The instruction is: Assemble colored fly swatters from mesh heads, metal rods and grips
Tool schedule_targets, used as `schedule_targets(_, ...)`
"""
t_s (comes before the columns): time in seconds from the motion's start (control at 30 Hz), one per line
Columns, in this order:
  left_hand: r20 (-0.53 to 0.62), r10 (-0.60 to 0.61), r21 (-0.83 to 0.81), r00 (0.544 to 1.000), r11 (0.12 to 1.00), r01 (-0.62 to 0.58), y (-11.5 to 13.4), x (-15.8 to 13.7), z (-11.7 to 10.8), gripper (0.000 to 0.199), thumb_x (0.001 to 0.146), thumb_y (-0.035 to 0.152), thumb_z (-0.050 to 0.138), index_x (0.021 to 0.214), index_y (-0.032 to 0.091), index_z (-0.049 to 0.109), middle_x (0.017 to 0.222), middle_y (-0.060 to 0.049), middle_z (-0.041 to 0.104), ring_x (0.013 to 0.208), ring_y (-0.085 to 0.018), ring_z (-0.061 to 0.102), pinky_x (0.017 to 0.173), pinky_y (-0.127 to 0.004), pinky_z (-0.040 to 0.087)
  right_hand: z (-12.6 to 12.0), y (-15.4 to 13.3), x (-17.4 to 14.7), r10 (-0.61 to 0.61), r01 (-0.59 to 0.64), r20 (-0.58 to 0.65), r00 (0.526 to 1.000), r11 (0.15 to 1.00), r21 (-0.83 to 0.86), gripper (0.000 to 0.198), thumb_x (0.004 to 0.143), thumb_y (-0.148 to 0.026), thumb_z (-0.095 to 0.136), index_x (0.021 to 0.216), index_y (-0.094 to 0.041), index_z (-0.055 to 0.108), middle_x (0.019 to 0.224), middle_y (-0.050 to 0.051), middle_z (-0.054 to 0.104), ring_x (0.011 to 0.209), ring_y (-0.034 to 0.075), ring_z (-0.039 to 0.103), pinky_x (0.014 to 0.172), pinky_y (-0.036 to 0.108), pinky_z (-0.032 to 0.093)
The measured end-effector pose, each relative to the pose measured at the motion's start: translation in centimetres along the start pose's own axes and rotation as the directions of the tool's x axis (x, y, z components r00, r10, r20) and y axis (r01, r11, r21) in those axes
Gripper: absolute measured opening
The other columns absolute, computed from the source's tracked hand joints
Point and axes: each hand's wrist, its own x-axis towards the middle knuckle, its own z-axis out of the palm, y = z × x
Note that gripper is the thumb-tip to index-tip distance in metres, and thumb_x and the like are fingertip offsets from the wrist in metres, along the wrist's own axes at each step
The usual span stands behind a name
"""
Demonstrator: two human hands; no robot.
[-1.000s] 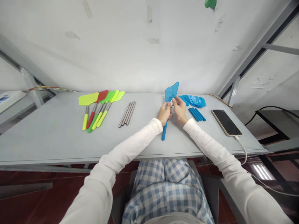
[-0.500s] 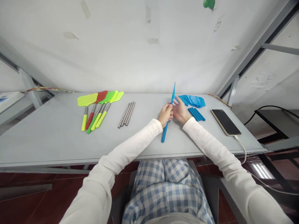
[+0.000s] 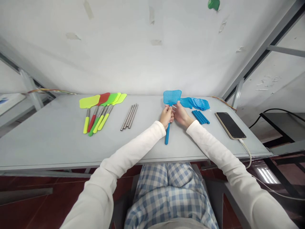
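Observation:
A blue fly swatter (image 3: 172, 96) stands out in front of me, its meshed head up and its flat face toward me. My left hand (image 3: 166, 115) is closed around its shaft, just under the head. At the lower right of the head, my right hand (image 3: 181, 114) grips the swatter with its fingers, partly hidden. Below my left hand the blue handle (image 3: 167, 135) points toward the table's front edge. Right of my hands lie loose blue swatter heads (image 3: 200, 103) and several blue handle grips (image 3: 200, 117).
Several metal tubes (image 3: 129, 117) lie left of my hands. Farther left are several swatters in yellow, red and green (image 3: 89, 101). A phone (image 3: 230, 125) with a white cable (image 3: 245, 147) rests at the right of the grey table (image 3: 59, 143). A wall (image 3: 133, 63) rises behind.
The blue swatter's head has turned from edge-on to face me and sits a little lower and left. My right hand's spread fingers have closed in on the head's base.

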Motion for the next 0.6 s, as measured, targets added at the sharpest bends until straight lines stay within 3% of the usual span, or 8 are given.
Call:
schedule_targets(0.07, 0.021, 0.002, -0.005, 1.000, 1.000, -0.001, 0.0, 0.0, 0.0, 0.027, 0.096, 0.031, 0.043, 0.072, 0.021, 0.035, 0.044, 0.013, 0.023, 0.030, -0.002, 0.021, 0.035, -0.014, 0.015, -0.4, -0.2, 0.5, 0.054, -0.050, -0.041, 0.998, 0.996, 0.079, 0.043, 0.091, -0.060, 0.033, 0.078, -0.023, 0.052, 0.069, 0.003, 0.061, 0.073, 0.020, 0.061, 0.067, 0.035, 0.054)
schedule_targets(0.17, 0.070, 0.003, 0.000, 0.998, 1.000, -0.003, -0.1, -0.1, 0.2, 0.028, 0.096, 0.032, 0.041, 0.072, 0.021, 0.036, 0.043, 0.013, 0.023, 0.029, -0.002, 0.021, 0.035, -0.014, 0.015, -1.0, -0.2, 1.1, 0.083, -0.080, -0.057, 0.995, 0.995, 0.064, 0.038, 0.089, -0.056, 0.040, 0.069, -0.024, 0.046, 0.058, 0.000, 0.052, 0.068, 0.020, 0.060, 0.068, 0.037, 0.054)
schedule_targets(0.33, 0.048, -0.015, -0.013, 0.999, 1.000, 0.015, -0.3, -0.2, 0.2, 0.026, 0.096, 0.031, 0.043, 0.072, 0.021, 0.036, 0.043, 0.013, 0.023, 0.029, -0.002, 0.022, 0.035, -0.014, 0.015, -0.8, 0.0, 1.0, 0.025, -0.027, -0.100, 0.995, 0.999, -0.018, 0.022, 0.082, -0.044, 0.054, 0.084, -0.023, 0.051, 0.063, -0.003, 0.052, 0.063, 0.016, 0.056, 0.065, 0.032, 0.052)
schedule_targets(0.37, 0.047, -0.019, -0.014, 0.999, 1.000, 0.019, -0.3, -0.2, 0.2, 0.026, 0.096, 0.030, 0.042, 0.072, 0.021, 0.036, 0.043, 0.013, 0.023, 0.029, -0.002, 0.021, 0.035, -0.015, 0.015, -0.6, 0.0, 0.8, -0.005, 0.003, -0.134, 0.991, 1.000, -0.020, 0.025, 0.079, -0.041, 0.059, 0.093, -0.023, 0.051, 0.067, -0.004, 0.054, 0.064, 0.015, 0.057, 0.065, 0.030, 0.052)
schedule_targets(0.47, 0.059, -0.023, -0.019, 0.998, 1.000, 0.024, -0.3, -0.2, 0.2, 0.026, 0.095, 0.030, 0.044, 0.073, 0.021, 0.036, 0.044, 0.013, 0.025, 0.030, -0.002, 0.021, 0.035, -0.015, 0.014, -0.4, 0.0, 0.1, -0.140, 0.123, -0.179, 0.974, 0.987, -0.105, 0.066, 0.069, -0.038, 0.071, 0.125, -0.024, 0.038, 0.077, -0.006, 0.058, 0.068, 0.013, 0.060, 0.068, 0.029, 0.052)
schedule_targets(0.53, 0.066, -0.019, -0.025, 0.998, 0.999, 0.020, -0.4, -0.2, 0.2, 0.025, 0.093, 0.031, 0.047, 0.074, 0.021, 0.036, 0.044, 0.013, 0.025, 0.031, -0.001, 0.020, 0.036, -0.015, 0.014, -0.4, 0.1, -0.1, -0.227, 0.192, -0.150, 0.962, 0.957, -0.219, 0.084, 0.067, -0.039, 0.074, 0.135, -0.023, 0.027, 0.076, -0.006, 0.058, 0.070, 0.014, 0.060, 0.070, 0.030, 0.052)
schedule_targets(0.6, 0.077, -0.010, -0.027, 0.997, 1.000, 0.012, -0.5, -0.2, 0.2, 0.023, 0.093, 0.033, 0.049, 0.076, 0.021, 0.038, 0.045, 0.013, 0.025, 0.031, -0.001, 0.020, 0.036, -0.014, 0.014, -0.6, 0.3, 0.0, -0.315, 0.264, -0.129, 0.940, 0.914, -0.307, 0.088, 0.068, -0.042, 0.073, 0.138, -0.021, 0.024, 0.079, -0.004, 0.060, 0.072, 0.015, 0.061, 0.073, 0.032, 0.053)
